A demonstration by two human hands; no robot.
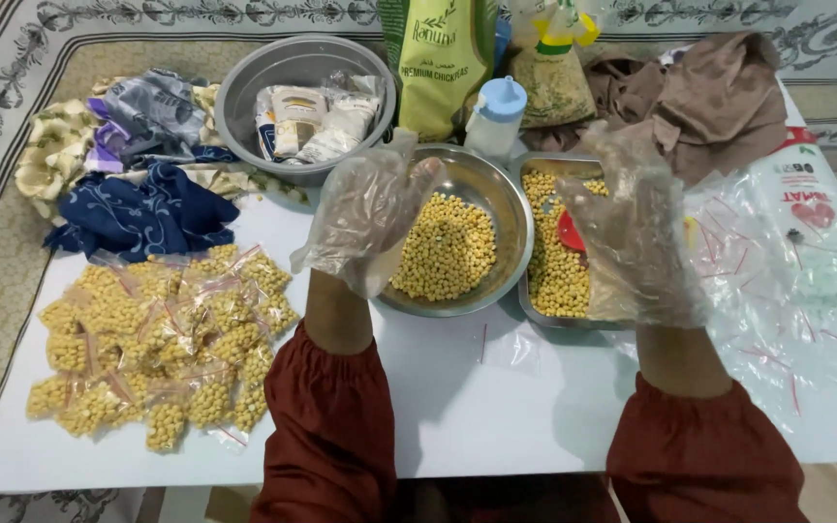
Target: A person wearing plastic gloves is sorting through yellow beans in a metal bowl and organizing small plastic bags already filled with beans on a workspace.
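Fingers of both gloved hands are loosely spread and empty, left hand (372, 218) raised just over the round chickpea bowl (511, 208), right hand (632, 232) over the tray (533, 165).

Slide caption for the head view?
Gloved hands, left and right, raised over a round bowl of chickpeas; filled small bags lie left.

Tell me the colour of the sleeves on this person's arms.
Dark rust red sleeves, seen in the head view.

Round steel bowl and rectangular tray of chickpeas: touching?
Touching. Head view shows the round bowl rim meeting the rectangular tray edge, no table visible between them.
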